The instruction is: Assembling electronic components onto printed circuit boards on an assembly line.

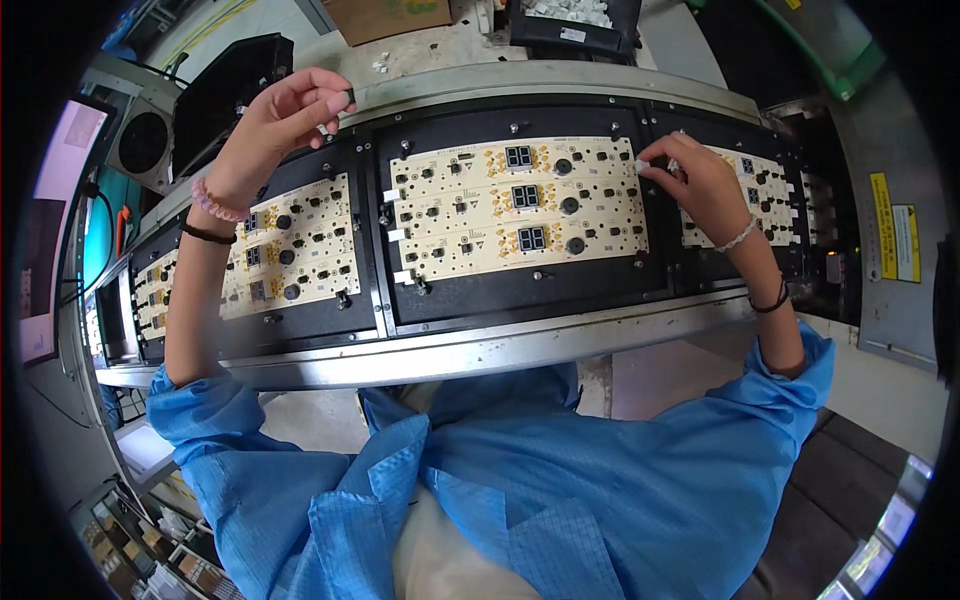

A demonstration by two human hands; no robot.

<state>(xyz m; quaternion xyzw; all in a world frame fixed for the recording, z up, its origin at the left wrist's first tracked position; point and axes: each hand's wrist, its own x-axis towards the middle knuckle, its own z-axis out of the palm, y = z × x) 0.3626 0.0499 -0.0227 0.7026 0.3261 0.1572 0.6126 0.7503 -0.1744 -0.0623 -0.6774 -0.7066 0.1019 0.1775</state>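
Both hands pinch small parts above cream circuit boards (520, 205).

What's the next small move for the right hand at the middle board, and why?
Probably press the small white piece down at the right edge of the middle circuit board. The right hand pinches it right there, while matching white tabs already sit along that board's left edge. The left hand is lifted off the boards, pinching a small dark part, so it looks uninvolved.
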